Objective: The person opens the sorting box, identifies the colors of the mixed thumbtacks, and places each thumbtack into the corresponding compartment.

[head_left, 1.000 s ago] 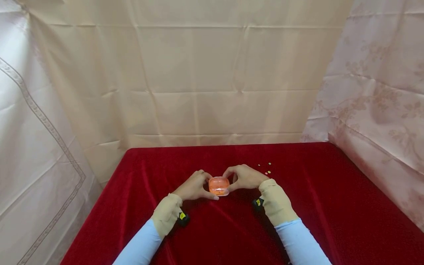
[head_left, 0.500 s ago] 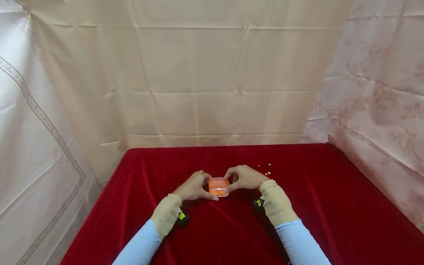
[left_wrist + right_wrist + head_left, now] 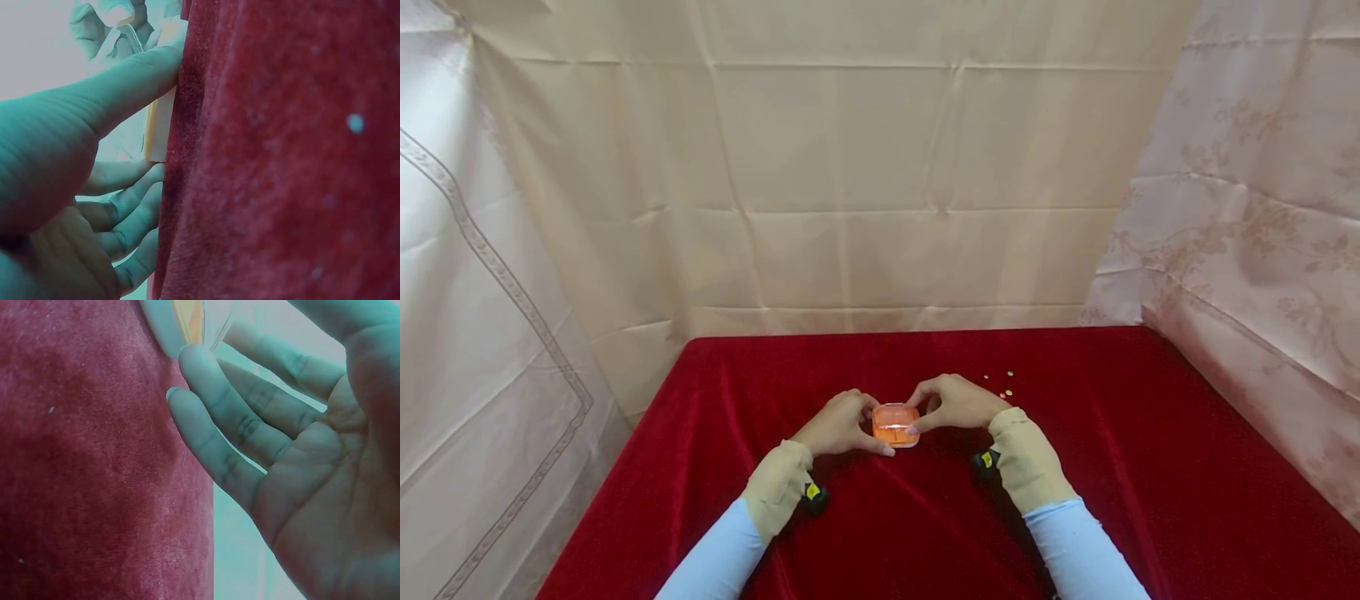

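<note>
The left hand's fingers (image 3: 864, 402) are gripping the orange box (image 3: 891, 426) at its left, the right hand's fingers (image 3: 922, 388) are pinching its right side; it is sitting on the red-covered counter (image 3: 895, 533).

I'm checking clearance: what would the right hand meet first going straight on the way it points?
The small translucent orange box it touches; past that, probably the left hand, though depth is unclear.

box (image 3: 892, 425): orange | tablecloth (image 3: 895, 525): red | curtain (image 3: 1262, 225): pink floral | bits (image 3: 1009, 392): yellowish, perhaps
</note>
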`<state>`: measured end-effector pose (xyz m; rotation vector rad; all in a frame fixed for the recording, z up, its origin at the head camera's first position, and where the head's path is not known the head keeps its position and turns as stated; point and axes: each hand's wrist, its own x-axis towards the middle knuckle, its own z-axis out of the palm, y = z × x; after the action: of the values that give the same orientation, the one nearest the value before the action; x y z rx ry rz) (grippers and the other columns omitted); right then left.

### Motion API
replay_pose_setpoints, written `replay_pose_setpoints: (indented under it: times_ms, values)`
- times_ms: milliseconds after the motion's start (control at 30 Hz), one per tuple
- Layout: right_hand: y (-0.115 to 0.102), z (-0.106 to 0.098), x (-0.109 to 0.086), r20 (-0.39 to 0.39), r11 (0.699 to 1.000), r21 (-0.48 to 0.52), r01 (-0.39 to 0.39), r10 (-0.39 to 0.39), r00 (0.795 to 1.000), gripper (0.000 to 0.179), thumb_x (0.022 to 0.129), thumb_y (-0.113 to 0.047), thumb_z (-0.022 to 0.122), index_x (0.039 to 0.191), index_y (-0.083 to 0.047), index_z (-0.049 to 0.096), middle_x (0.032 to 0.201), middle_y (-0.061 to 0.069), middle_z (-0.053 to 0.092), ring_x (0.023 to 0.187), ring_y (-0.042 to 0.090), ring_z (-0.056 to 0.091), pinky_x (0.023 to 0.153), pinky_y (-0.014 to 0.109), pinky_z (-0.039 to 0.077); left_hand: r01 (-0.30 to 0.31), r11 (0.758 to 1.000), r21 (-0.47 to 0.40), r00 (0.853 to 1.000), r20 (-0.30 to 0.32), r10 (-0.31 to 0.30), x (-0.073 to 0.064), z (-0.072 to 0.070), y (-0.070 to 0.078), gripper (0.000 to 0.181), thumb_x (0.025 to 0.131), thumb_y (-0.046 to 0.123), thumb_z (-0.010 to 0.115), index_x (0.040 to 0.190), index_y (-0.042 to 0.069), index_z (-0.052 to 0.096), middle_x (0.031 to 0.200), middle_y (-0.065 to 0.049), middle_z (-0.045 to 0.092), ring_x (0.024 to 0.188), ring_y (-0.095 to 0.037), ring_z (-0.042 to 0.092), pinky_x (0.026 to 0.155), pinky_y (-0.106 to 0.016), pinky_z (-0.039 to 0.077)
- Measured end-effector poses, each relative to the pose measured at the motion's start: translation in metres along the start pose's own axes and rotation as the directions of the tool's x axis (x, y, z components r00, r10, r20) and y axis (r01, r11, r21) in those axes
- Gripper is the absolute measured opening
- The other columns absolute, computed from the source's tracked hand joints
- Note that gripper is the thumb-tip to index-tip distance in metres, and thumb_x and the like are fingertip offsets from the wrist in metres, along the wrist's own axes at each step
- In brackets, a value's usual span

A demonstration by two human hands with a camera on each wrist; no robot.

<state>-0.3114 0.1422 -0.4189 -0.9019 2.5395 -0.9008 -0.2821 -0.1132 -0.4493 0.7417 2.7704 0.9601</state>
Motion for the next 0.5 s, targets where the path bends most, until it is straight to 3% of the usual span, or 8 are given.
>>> replay_pose_setpoints:
  times_ms: [500]
  values:
    - [0.0032, -0.0014, 0.0001, -0.003, 0.999, 0.042, 0.034, -0.034, 0.999, 0.03, 0.086, -0.038, 0.084, 0.108, -0.019, 0.078, 0.097, -0.007, 0.073, 0.086, 0.017, 0.065, 0.076, 0.034, 0.053, 0.005, 1.0, -0.016, 1.0, 0.007, -0.005, 0.001, -0.0002, -0.0014, 0.069, 0.07, 0.044, 0.095, 0.12, 0.004, 0.07, 0.101, 0.002, 0.06, 0.092, -0.016, 0.053, 0.083, -0.035, 0.048]
